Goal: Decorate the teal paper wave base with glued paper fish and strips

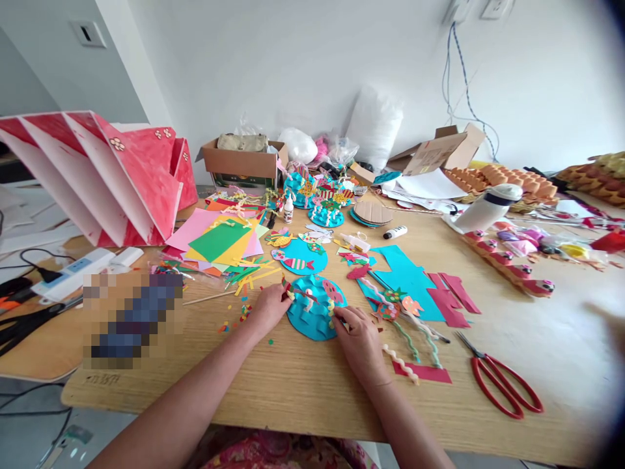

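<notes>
A round blue paper disc (314, 327) lies on the table in front of me, with raised blue paper folds, a red paper fish and curly pale yellow strips on it. At its left edge, my left hand (267, 311) is closed in a pinch; a small reddish piece shows at the fingertips, too small to name. On the right side of the disc, my right hand (360, 340) has its fingers curled at the rim, touching a pale yellow curly strip (333, 308). Just behind lies a second blue disc (319, 262) with a striped paper fish (297, 263).
Red-handled scissors (505, 384) lie at the right front. Blue paper sheets (415, 286) and red scraps (452, 296) are right of my hands, coloured paper (219, 241) to the left. Farther back stand finished-looking paper decorations (327, 202), a glue bottle (288, 210) and a cardboard box (239, 158).
</notes>
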Demonstrator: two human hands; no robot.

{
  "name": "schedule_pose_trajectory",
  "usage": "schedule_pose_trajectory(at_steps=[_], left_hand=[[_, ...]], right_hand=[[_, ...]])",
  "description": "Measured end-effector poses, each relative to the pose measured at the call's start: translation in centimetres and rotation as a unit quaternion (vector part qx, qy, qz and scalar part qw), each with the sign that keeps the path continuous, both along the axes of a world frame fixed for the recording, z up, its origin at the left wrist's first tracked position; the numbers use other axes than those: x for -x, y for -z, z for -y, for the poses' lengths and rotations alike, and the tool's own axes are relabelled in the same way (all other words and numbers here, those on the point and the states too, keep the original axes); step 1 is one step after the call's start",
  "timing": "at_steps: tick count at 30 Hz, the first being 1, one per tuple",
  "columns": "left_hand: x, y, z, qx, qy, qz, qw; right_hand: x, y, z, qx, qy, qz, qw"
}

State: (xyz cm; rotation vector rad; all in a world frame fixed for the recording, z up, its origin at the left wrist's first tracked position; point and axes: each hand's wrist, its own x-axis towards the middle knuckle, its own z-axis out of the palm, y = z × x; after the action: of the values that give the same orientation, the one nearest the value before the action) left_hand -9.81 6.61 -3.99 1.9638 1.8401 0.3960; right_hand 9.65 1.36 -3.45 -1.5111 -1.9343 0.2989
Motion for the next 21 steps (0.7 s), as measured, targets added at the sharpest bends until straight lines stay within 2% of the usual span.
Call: schedule_pose_trajectory(at_steps=[10, 16, 21], left_hand=[[-0.05, -0.26, -0.01, 0.006, 0.012, 0.005, 1.000], [-0.08, -0.50, 0.18, 0.005, 0.008, 0.002, 1.000], [-0.11, -0.22, 0.01, 0.008, 0.002, -0.005, 1.000]], right_hand=[[0.05, -0.48, -0.02, 0.024, -0.028, 0.019, 0.999], [0.24, -0.53, 0.34, 0.065, -0.054, 0.016, 0.996], [-0.05, -0.41, 0.39, 0.104, -0.015, -0.029, 0.994]])
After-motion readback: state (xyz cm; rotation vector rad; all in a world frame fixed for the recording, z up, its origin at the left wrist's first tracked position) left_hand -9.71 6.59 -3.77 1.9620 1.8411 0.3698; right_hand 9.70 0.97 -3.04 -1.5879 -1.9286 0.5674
